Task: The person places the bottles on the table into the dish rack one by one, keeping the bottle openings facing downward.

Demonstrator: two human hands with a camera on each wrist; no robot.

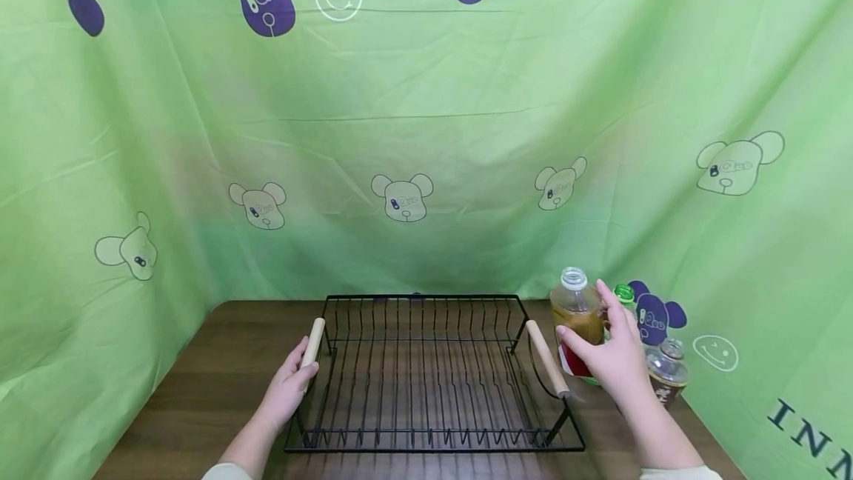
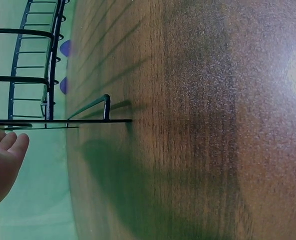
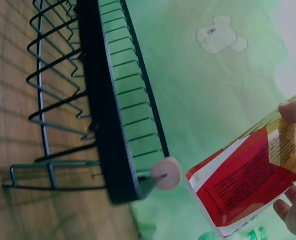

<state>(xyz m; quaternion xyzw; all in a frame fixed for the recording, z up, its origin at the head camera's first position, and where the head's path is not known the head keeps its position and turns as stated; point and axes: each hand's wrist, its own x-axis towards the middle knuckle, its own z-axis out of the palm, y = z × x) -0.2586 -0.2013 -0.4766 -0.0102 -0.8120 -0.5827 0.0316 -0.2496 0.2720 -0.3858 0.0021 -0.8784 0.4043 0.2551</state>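
In the head view a black wire dish rack [image 1: 435, 451] stands on the wooden table, with a pale wooden handle at each side. My left hand [image 1: 285, 390] holds the left handle [image 1: 314, 341], fingers along it and thumb across. At the rack's right, my right hand [image 1: 616, 361] grips a clear plastic bottle [image 1: 577, 306] with an uncapped neck, between thumb and fingers. The right wrist view shows its red and gold label [image 3: 243, 182], with the bottle tilted beside the rack end. In the left wrist view only part of my left hand [image 2: 5, 160] appears, below the rack's wire.
Behind my right hand is a bottle with a green neck [image 1: 625, 293], partly hidden. Closer to the table's right edge stands a clear bottle with a dark label [image 1: 668, 372]. The rack's right handle [image 1: 548, 359] lies near the held bottle. A green printed cloth [image 1: 426, 139] hangs behind the table.
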